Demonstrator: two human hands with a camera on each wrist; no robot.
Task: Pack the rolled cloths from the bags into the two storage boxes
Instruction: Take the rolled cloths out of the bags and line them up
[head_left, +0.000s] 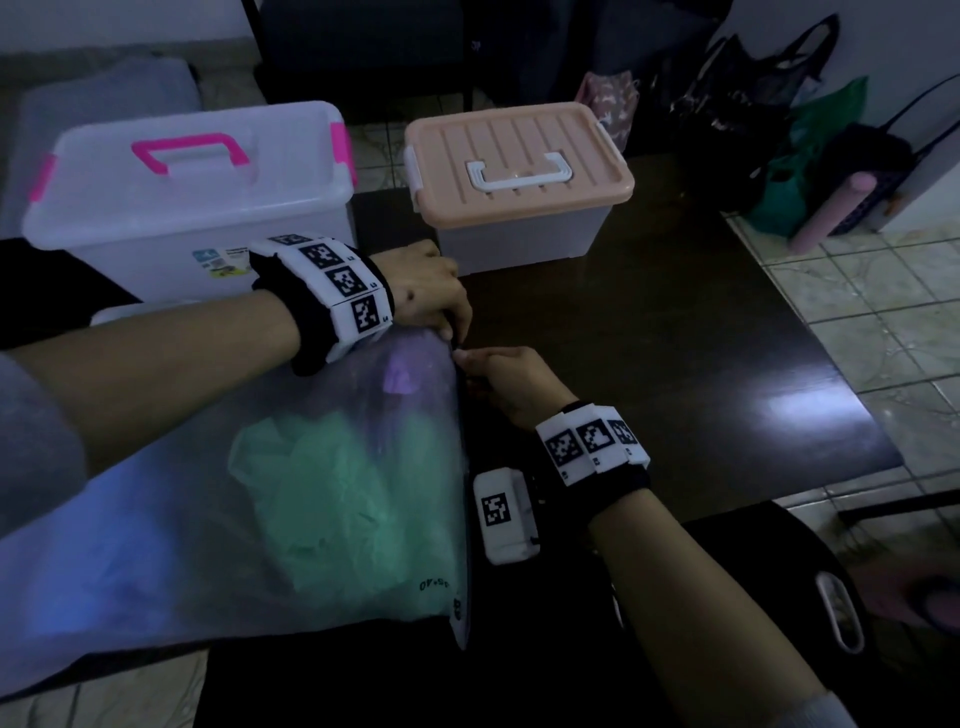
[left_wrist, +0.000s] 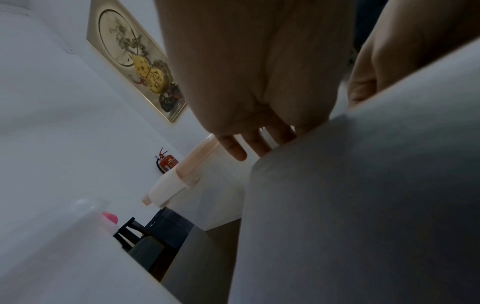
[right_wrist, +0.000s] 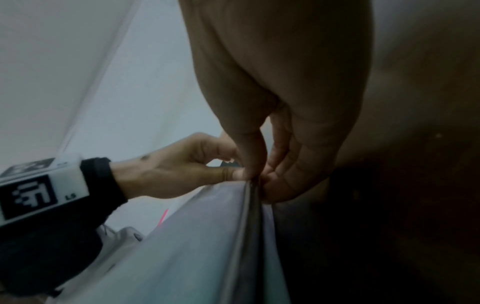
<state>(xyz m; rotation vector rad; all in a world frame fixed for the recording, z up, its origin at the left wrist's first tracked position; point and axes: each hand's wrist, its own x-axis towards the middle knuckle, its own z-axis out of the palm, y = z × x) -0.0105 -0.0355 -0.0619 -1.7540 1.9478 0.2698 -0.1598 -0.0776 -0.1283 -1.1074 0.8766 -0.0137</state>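
Pinching the zip edge of the frosted bag (head_left: 311, 467) on the tabletop (head_left: 649, 338), left hand (head_left: 431, 291) just beyond right hand (head_left: 511, 382), each grip should part it steadily, cloths (head_left: 332, 499) lying behind, closed boxes (head_left: 519, 171) ahead.

We see dark glossy table (head_left: 675, 364), tiled floor (head_left: 857, 291) to right. Dark bags (head_left: 743, 104) and green bag (head_left: 826, 130) heaped against far wall, pink roll (head_left: 831, 213) leaning by them. Framed picture (left_wrist: 135, 61) on wall, red fire extinguisher (left_wrist: 168, 162) below it. Dark chair (left_wrist: 135, 232) behind table.
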